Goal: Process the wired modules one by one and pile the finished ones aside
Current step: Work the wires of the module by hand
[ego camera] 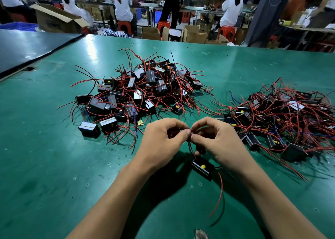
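Small black plastic module (203, 167), likely light and rigid; thin red leads (221, 189) floppy. Left hand (162, 139) and right hand (218, 141) fingers pinch lead tips; gripping the body is probably safer.

Place: an electronics assembly workshop is shown.
Tabletop: a green tabletop (54, 166) is heaped with wired modules (137, 91).
Background: workers (123, 4) on red stools (124, 25) and cardboard boxes (194, 34) are seen.

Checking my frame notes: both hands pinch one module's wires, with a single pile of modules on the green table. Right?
No, the head view shows two piles: a centre pile and a right pile. The left hand and right hand do pinch the wires of one module at the green table.
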Available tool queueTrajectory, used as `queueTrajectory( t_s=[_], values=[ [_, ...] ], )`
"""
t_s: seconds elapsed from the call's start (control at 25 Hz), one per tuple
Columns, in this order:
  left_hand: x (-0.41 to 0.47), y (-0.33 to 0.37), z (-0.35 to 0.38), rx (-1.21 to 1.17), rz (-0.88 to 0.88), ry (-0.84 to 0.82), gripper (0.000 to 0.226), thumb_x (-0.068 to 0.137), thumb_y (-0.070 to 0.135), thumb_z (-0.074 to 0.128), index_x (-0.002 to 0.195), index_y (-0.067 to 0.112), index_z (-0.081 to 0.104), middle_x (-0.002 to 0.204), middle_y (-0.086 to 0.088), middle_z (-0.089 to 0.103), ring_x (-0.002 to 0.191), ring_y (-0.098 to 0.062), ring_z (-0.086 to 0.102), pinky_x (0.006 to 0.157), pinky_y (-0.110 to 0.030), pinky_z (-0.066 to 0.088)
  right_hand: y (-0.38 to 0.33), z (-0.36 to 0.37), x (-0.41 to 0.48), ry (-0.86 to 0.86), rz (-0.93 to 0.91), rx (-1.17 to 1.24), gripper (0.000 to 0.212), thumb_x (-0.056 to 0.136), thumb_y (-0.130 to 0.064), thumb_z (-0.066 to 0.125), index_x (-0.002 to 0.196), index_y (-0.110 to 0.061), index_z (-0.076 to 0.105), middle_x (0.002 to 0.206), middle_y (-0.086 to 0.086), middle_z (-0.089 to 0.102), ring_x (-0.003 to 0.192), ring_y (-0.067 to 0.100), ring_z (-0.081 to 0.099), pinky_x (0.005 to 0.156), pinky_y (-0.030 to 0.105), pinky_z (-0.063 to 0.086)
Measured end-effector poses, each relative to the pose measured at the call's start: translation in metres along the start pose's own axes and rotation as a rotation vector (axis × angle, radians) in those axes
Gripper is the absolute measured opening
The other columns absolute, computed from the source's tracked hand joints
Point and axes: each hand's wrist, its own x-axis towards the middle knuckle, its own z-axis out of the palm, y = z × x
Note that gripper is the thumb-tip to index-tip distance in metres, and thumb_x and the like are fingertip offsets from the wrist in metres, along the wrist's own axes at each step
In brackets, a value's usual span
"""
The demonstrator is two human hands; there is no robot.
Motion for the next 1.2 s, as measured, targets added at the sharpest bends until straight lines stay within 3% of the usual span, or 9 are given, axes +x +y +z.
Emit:
queueTrajectory(
  t_s=[0.12,0.28,0.44,0.64,0.8,0.88,0.96,1.12,1.2],
  values=[
    [0.0,0.0,-0.001,0.02,0.004,-0.006,0.002,0.084,0.016,0.075,0.085,0.017,0.075,0.072,0.008,0.066,0.062,-0.006,0.056,0.06,-0.019,0.044,0.0,0.001,-0.001,0.045,-0.118,-0.189,0.012,0.083,-0.016,0.079,0.082,-0.025,0.071,0.074,-0.004,0.074,0.052,0.015,0.067,0.053,0.022,0.05],
    [-0.002,0.0,-0.001,0.059,0.041,-0.032,0.013,0.082,0.008,0.072,0.09,0.018,0.076,0.081,0.009,0.071,0.07,-0.017,0.064,0.068,-0.029,0.052,0.002,-0.002,-0.001,0.051,-0.114,-0.173,0.01,0.082,-0.021,0.082,0.079,-0.022,0.072,0.072,-0.003,0.073,0.051,0.017,0.067,0.052,0.023,0.05],
    [-0.001,0.0,-0.001,0.08,0.061,-0.107,0.019,0.082,0.007,0.072,0.098,0.016,0.075,0.089,0.011,0.074,0.078,-0.006,0.068,0.075,-0.021,0.053,0.006,-0.005,0.001,0.065,-0.134,-0.21,0.01,0.082,-0.023,0.081,0.078,-0.024,0.073,0.069,-0.003,0.072,0.05,0.012,0.064,0.051,0.02,0.047],
    [0.0,-0.001,0.002,0.001,0.048,-0.113,0.018,0.08,0.003,0.076,0.094,0.013,0.071,0.089,0.007,0.075,0.085,0.007,0.068,0.078,-0.015,0.053,0.008,-0.007,0.002,0.041,-0.12,-0.161,0.008,0.084,-0.024,0.08,0.08,-0.023,0.073,0.066,0.005,0.071,0.05,0.017,0.063,0.056,0.044,0.057],
    [-0.001,-0.002,0.003,-0.039,0.055,-0.105,0.017,0.078,0.002,0.078,0.09,0.013,0.072,0.083,0.008,0.076,0.08,0.003,0.069,0.072,-0.027,0.055,0.005,-0.009,0.002,-0.018,-0.064,-0.071,0.006,0.086,-0.018,0.078,0.081,-0.019,0.075,0.072,0.006,0.072,0.054,0.019,0.062,0.062,0.055,0.056],
    [-0.001,-0.003,0.003,-0.061,0.043,-0.097,0.017,0.078,0.003,0.078,0.088,0.016,0.073,0.081,0.01,0.076,0.077,-0.007,0.071,0.072,-0.037,0.055,0.003,-0.011,0.0,-0.041,-0.042,-0.043,0.004,0.087,-0.019,0.077,0.083,-0.018,0.076,0.074,0.009,0.072,0.056,0.02,0.064,0.063,0.052,0.058],
    [0.0,-0.004,0.002,-0.069,0.047,-0.08,0.018,0.079,0.005,0.078,0.086,0.021,0.074,0.08,0.015,0.075,0.073,-0.021,0.071,0.068,-0.044,0.054,0.0,-0.013,-0.002,-0.056,-0.034,-0.038,0.005,0.087,-0.024,0.076,0.085,-0.02,0.077,0.074,0.008,0.072,0.056,0.021,0.066,0.06,0.039,0.058],
    [0.001,-0.004,0.001,-0.055,0.051,-0.064,0.016,0.08,0.008,0.077,0.088,0.021,0.077,0.081,0.014,0.075,0.072,-0.03,0.069,0.066,-0.044,0.055,-0.001,-0.014,-0.002,-0.009,-0.044,-0.022,0.006,0.084,-0.026,0.078,0.084,-0.02,0.076,0.069,0.004,0.069,0.054,0.021,0.064,0.058,0.039,0.056],
    [0.0,-0.004,0.0,-0.034,0.055,-0.064,0.015,0.081,0.009,0.077,0.09,0.021,0.078,0.082,0.014,0.075,0.071,-0.03,0.067,0.065,-0.042,0.054,0.0,-0.015,-0.001,0.001,-0.056,-0.015,0.008,0.083,-0.025,0.079,0.083,-0.019,0.075,0.068,0.006,0.069,0.054,0.022,0.064,0.056,0.029,0.052]
  ],
)
